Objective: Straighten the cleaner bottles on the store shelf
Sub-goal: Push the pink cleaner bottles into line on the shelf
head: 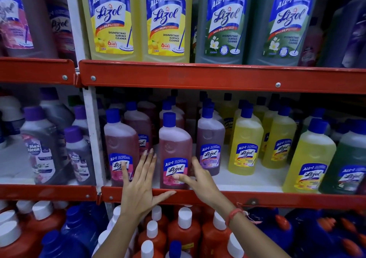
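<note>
A pink Lizol bottle with a blue cap stands upright at the front of the middle shelf. My right hand holds its lower right side, thumb across the label. My left hand is spread open just left of it, fingers pointing up between it and another pink bottle; the thumb lies along the red shelf lip. A purple bottle stands close to the right, then yellow bottles and a green one.
Large yellow and green Lizol bottles fill the top shelf. Purple-capped Maxkleen bottles stand in the left bay behind a white upright. Red and blue bottles with white caps crowd the bottom shelf.
</note>
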Available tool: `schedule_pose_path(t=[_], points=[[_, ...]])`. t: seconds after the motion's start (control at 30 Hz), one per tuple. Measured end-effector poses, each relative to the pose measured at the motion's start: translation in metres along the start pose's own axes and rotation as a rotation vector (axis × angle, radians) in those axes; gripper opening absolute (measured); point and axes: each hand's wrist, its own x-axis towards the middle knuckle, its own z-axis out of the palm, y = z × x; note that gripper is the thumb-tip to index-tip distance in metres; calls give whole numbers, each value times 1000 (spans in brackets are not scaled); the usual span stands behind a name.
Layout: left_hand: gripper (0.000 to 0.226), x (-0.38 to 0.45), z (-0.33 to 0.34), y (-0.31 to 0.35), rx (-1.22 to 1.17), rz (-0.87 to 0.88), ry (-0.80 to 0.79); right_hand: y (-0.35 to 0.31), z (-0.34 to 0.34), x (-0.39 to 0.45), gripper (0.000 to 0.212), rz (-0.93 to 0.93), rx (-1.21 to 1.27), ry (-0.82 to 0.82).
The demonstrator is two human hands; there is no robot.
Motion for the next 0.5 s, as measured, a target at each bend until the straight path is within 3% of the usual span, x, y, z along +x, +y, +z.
schedule_pose_path(t=[0.17,0.37,0.5], points=[[109,0,1,0,7,5,2,-2,-9,-12,46,-60,-4,5],[115,0,4,-2,1,14,49,17,-52,-21,47,-131,-120,562],[115,2,6,-2,-2,10,72,30,-67,-2,64,9,-115,550]])
